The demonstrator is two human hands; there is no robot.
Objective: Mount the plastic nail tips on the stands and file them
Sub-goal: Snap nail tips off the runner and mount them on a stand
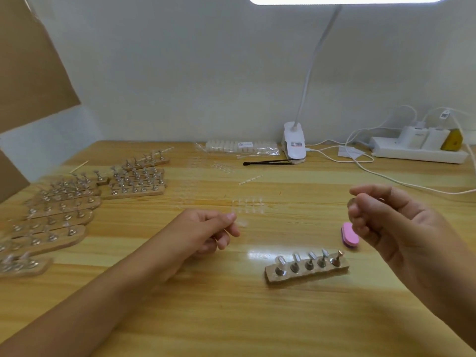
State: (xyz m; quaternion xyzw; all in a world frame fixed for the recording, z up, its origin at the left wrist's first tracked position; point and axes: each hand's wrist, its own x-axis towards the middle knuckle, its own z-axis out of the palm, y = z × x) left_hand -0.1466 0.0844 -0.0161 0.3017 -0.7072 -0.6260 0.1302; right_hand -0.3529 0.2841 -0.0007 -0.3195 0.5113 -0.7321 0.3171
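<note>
The left hand [208, 228] hovers low over the table [231, 318], its thumb and forefinger pressed together on a clear nail tip [241, 223] that juts out to the right of the fingertips. The right hand [401, 228] is raised nearer the camera with all its fingers curled; thumb and forefinger pinch a small piece [351, 202], too blurred to tell what it is. Below and between the two hands lies a wooden stand bar [306, 270] carrying five metal stands in a row, four of them topped with clear tips and the rightmost one bare. Just beyond its right end a pink file block [349, 237] lies flat, partly hidden by the right fingers. Farther back, loose rows of nail tips [248, 205] rest on the wood, well apart from the bar. At the left edge many loaded stand bars [64, 215] are stacked side by side. Along the wall sit a bag of tips [242, 146], a clip lamp [295, 145] with a black tool [268, 162] in front of it, and a white power strip [417, 153].
</note>
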